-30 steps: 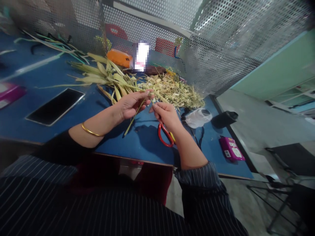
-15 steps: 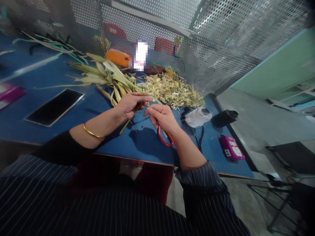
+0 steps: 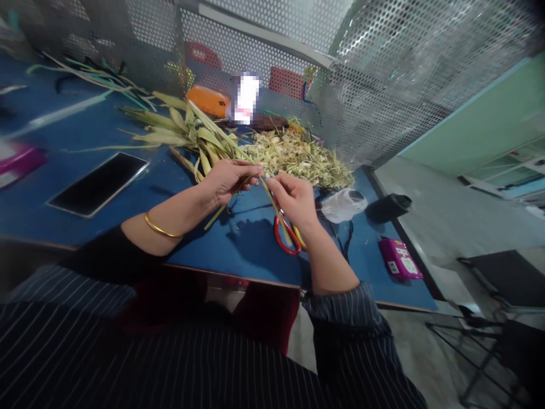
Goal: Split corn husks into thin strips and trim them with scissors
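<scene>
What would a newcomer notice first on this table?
Probably the left hand and right hand, close together at a thin plant strip mid-picture, with red-handled scissors just below the right one. Next, perhaps, the heap of pale dry scraps behind them, with long husks to its left. The glowing white, pixelated patch at the back, beside an orange packet, also stands out.

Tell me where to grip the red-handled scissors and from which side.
Best by the red handle loop, probably coming from the near table edge: the loop points that way, while the right hand hides the far end. A leaf strip crosses the loop in this view, so avoid it.
</scene>
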